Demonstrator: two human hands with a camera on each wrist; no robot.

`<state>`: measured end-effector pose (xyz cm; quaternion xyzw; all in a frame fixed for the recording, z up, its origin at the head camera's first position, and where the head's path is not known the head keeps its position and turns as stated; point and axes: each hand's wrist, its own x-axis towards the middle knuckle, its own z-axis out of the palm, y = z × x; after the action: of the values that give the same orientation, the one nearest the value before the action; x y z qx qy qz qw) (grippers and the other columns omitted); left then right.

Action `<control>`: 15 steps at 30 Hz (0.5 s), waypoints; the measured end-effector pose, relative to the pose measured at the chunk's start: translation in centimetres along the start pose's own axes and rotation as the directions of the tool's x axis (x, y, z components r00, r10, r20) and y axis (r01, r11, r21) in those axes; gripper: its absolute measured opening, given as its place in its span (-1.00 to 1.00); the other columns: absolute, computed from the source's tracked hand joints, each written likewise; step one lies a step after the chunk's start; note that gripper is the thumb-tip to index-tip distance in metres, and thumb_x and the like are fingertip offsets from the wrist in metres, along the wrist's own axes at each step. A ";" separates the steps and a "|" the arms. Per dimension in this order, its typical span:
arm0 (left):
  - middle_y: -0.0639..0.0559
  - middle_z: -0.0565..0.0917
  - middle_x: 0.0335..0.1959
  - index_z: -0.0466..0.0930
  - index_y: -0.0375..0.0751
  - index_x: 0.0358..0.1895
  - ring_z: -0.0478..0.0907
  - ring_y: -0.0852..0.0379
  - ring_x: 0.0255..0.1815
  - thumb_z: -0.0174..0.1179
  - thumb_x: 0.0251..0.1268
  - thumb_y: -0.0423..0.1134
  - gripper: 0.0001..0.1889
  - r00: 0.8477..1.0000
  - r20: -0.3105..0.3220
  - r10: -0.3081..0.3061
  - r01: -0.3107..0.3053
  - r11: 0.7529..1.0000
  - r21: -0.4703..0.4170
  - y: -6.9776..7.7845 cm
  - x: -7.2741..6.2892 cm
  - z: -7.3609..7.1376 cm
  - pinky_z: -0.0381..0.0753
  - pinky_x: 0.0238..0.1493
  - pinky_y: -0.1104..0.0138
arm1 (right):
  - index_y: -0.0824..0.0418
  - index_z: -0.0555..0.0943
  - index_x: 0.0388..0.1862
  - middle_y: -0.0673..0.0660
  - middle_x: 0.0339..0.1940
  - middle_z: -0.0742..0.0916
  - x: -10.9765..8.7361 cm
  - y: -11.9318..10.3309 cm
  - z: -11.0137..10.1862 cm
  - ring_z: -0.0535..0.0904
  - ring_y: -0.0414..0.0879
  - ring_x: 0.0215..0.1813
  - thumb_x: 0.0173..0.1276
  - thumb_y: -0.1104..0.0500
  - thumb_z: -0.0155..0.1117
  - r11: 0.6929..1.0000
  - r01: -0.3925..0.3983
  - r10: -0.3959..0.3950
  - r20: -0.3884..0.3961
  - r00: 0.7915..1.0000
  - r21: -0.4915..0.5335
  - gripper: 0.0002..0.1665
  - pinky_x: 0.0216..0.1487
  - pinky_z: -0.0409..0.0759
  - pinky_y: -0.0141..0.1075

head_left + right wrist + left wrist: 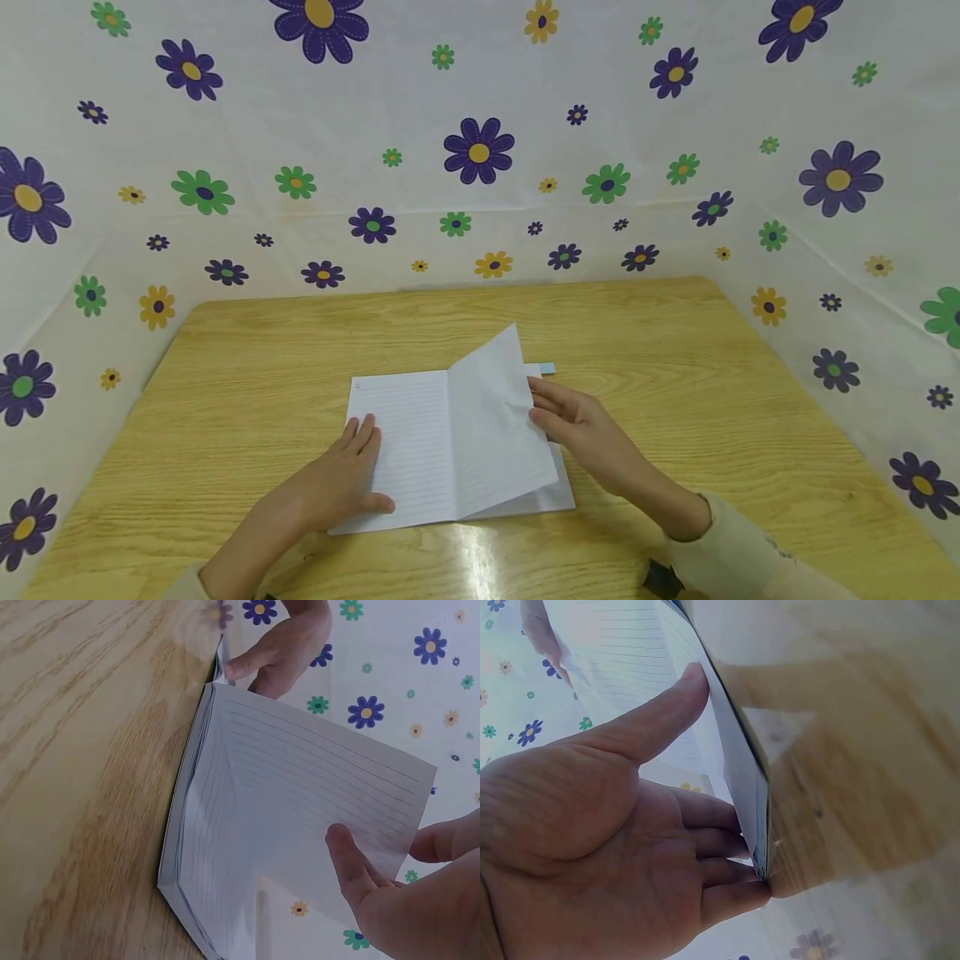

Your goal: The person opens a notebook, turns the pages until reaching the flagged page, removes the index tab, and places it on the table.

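Note:
A lined notebook point(408, 450) lies spread on the table, its left page flat. One notebook page point(498, 425) stands lifted on the right half, tilted up from the spine. My right hand point(592, 429) pinches that page by its outer edge, with the thumb on one face and the fingers on the other, as the right wrist view shows. On the left page's outer edge rests my left hand point(337, 479), fingers spread and thumb reaching over the lower part of the paper. The pages beneath point(206, 847) show as a thick block.
The wooden table point(637, 333) carries the notebook near its front edge. A light-blue tab point(547, 368) sticks out at the notebook's upper right. White cloth walls point(405, 100) with printed flowers enclose the table at the back and both sides. A dark object point(663, 578) shows by the right sleeve.

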<state>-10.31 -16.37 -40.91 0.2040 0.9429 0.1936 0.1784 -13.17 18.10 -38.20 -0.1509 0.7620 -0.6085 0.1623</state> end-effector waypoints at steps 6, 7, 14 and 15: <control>-0.64 -0.02 0.56 0.07 -0.74 0.48 -0.13 -0.57 0.58 0.41 0.29 0.07 0.06 1.000 -0.005 0.004 -0.004 1.000 0.005 -0.1 0.1 0.1 0.06 0.53 -0.24 | 0.43 0.15 0.62 0.33 0.62 0.29 0.2 -0.2 0.3 0.27 0.23 0.57 0.69 0.06 0.05 1.000 0.019 -0.019 0.033 0.999 0.024 -0.27 0.36 0.53 -0.08; -0.64 -0.01 0.56 0.07 -0.74 0.48 -0.13 -0.57 0.58 0.41 0.29 0.07 0.06 1.000 -0.006 0.005 -0.005 1.000 0.005 -0.1 0.1 0.1 0.06 0.53 -0.24 | 0.42 0.15 0.62 0.30 0.63 0.28 0.2 -0.3 0.4 0.27 0.22 0.58 0.69 0.05 0.05 0.999 0.018 -0.019 0.035 0.999 0.029 -0.26 0.35 0.54 -0.10; -0.65 -0.01 0.55 0.08 -0.75 0.47 -0.12 -0.57 0.58 0.41 0.29 0.07 0.06 1.000 -0.008 0.008 -0.008 1.000 0.013 -0.1 0.1 0.2 0.06 0.53 -0.24 | 0.36 0.18 0.64 0.24 0.63 0.30 0.7 -0.4 1.1 0.39 0.19 0.50 0.70 -0.04 0.01 0.998 0.014 -0.017 0.055 0.998 0.056 -0.26 0.30 0.58 -0.12; -0.65 -0.01 0.55 0.08 -0.75 0.47 -0.12 -0.57 0.58 0.41 0.29 0.07 0.05 1.000 -0.008 0.008 -0.008 1.000 0.014 -0.1 0.0 0.2 0.06 0.53 -0.24 | 0.35 0.18 0.63 0.25 0.62 0.32 0.8 -0.4 1.2 0.41 0.20 0.49 0.70 -0.04 0.01 0.998 0.019 -0.022 0.055 0.998 0.057 -0.26 0.29 0.59 -0.13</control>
<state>-10.32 -16.41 -41.14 0.2083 0.9441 0.1887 0.1725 -13.33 16.61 -38.16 -0.1709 0.7382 -0.6270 0.1811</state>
